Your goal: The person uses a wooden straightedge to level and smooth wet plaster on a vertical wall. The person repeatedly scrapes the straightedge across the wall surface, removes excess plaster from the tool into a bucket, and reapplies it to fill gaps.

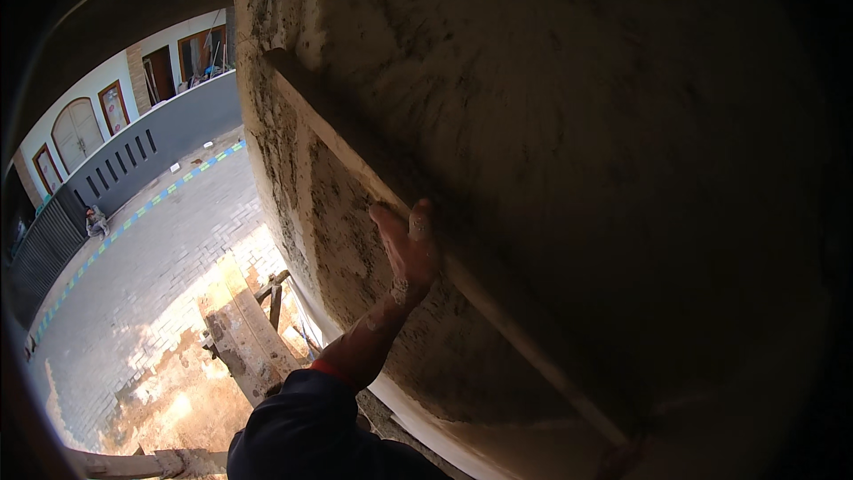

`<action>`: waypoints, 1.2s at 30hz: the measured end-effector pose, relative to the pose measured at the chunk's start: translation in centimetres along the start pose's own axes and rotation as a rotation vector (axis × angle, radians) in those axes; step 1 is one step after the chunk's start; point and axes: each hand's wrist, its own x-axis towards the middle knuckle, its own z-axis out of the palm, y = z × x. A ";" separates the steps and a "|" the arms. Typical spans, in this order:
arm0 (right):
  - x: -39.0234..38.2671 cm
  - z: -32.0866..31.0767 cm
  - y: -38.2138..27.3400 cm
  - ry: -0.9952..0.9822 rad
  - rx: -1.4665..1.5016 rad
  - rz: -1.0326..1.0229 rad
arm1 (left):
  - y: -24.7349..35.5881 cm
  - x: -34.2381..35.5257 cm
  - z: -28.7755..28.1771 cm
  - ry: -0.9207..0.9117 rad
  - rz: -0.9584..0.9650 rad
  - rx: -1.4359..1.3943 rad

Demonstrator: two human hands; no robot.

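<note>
The left hand (407, 244) presses a long pale straightedge (355, 164) flat against the rough grey plaster wall (551, 124), fingers around it. The straightedge runs from 11 to 5 o'clock. The right hand is unseen.

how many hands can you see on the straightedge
1 for sure: the left hand lies flat on the long straightedge against the plastered wall. The right hand may be gripping its dark lower end, too dim to tell.

Rough, matt grey-brown wet plaster wall (533, 124) under a long pale wooden straightedge (373, 182), smooth and mortar-smeared. Plaster-caked left hand (407, 244), dark blue cloth sleeve (302, 427). Below, weathered wooden scaffold planks (244, 329), matt brick paving (169, 249).
</note>
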 end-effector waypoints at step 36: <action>17.5 -9.0 -5.1 0.398 -0.064 -0.191 | 8.4 17.3 1.1 -0.021 0.083 0.041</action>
